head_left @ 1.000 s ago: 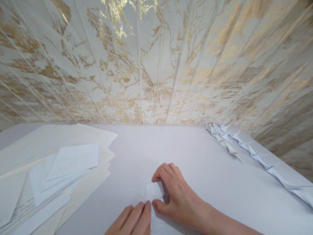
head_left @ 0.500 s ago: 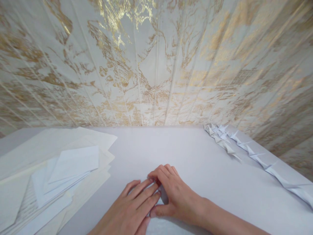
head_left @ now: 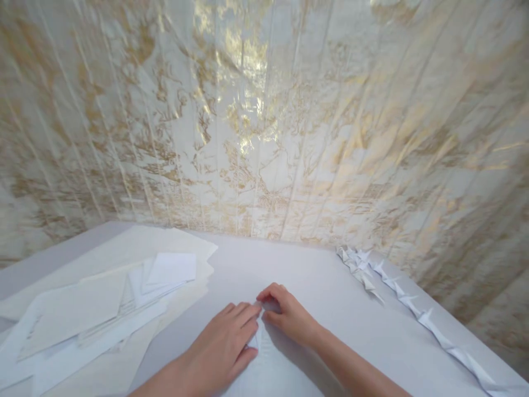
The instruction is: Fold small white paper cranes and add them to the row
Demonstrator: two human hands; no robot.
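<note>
A small piece of folded white paper [head_left: 255,337] lies on the table in front of me, mostly covered by my hands. My left hand [head_left: 225,344] rests over it from the left, fingers close together and pressed on the paper, the thumb low against its near part. From the right, my right hand [head_left: 289,315] bends its fingers and thumb around the paper's far end, close to the left fingertips. Exactly how the right fingertips grip the paper is hard to make out. Beneath them, a faintly lined pale surface [head_left: 275,372] shows.
Several loose sheets and paper rectangles [head_left: 171,268] lie on large cream sheets [head_left: 136,240] at the left. Folded white paper figures [head_left: 425,317] line the table's right edge, with a shorter row [head_left: 361,275] beside them. A gold-patterned curtain [head_left: 264,138] hangs behind the table [head_left: 289,259].
My hands, overlapping before, are now slightly apart, and more of the folded paper shows between them. The view has tilted up and shifted, moving the sheets and paper figures lower.
</note>
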